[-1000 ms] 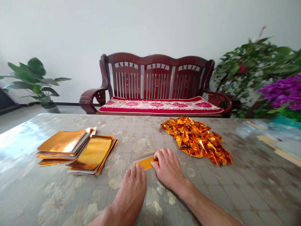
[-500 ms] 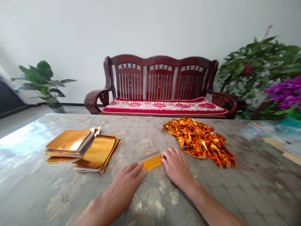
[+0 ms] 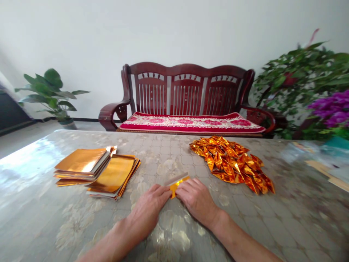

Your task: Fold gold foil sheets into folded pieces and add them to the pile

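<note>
A gold foil strip [image 3: 176, 186] is pinched narrowly between the left hand [image 3: 147, 207] and right hand [image 3: 195, 201], pressed down on the table. Folded foil triangles [image 3: 230, 163] are heaped right, foil sheet stacks [image 3: 98, 171] left.

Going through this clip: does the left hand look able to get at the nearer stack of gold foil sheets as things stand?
Probably yes. The left hand is close to the nearer stack of gold foil sheets, and no object lies between them. Its fingertips are at the folded foil strip, which it would have to leave.
</note>
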`<state>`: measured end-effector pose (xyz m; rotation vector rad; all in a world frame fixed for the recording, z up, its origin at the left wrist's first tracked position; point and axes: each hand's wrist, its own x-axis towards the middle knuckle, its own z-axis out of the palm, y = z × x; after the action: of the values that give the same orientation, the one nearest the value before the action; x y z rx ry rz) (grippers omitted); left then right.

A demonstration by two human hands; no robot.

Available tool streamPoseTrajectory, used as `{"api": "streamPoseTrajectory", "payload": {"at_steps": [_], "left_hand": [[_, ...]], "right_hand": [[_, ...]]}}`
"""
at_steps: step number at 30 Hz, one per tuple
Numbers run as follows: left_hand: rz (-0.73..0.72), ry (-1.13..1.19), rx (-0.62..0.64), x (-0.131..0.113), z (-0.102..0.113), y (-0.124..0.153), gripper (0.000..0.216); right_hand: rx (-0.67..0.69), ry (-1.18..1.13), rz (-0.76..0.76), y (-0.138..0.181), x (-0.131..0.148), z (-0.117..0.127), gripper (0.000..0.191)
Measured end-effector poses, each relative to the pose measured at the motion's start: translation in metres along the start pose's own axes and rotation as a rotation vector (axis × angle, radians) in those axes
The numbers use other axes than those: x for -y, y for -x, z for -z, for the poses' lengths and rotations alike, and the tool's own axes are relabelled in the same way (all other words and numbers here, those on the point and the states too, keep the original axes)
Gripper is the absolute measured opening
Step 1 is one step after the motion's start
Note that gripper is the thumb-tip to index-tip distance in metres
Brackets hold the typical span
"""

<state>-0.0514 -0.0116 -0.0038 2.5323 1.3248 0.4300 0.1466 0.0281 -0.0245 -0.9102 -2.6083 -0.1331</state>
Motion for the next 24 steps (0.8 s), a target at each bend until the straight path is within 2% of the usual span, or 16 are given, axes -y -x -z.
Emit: {"api": "streamPoseTrajectory", "payload": {"at_steps": [5, 14, 19, 24], "left_hand": [[-0.017, 0.005, -0.037, 0.021, -0.002, -0.003, 0.037], [-0.003, -0.009, -0.009, 0.021, 0.003, -0.008, 0.029], [-0.017, -0.138, -0.015, 0.023, 0.004, -0.008, 0.025], [-0.046, -0.282, -0.079, 0.023, -0.006, -0.011, 0.023]], "right_hand": [[-0.007, 0.087, 0.041, -0.002, -0.001, -0.002, 0.011], [-0.055, 0.200, 0.077, -0.005, 0.007, -0.002, 0.018], [-0.069, 0.193, 0.033, -0.005, 0.005, -0.003, 0.019], [-0.089, 0.162, -0.024, -0.005, -0.002, -0.006, 0.022]]}}
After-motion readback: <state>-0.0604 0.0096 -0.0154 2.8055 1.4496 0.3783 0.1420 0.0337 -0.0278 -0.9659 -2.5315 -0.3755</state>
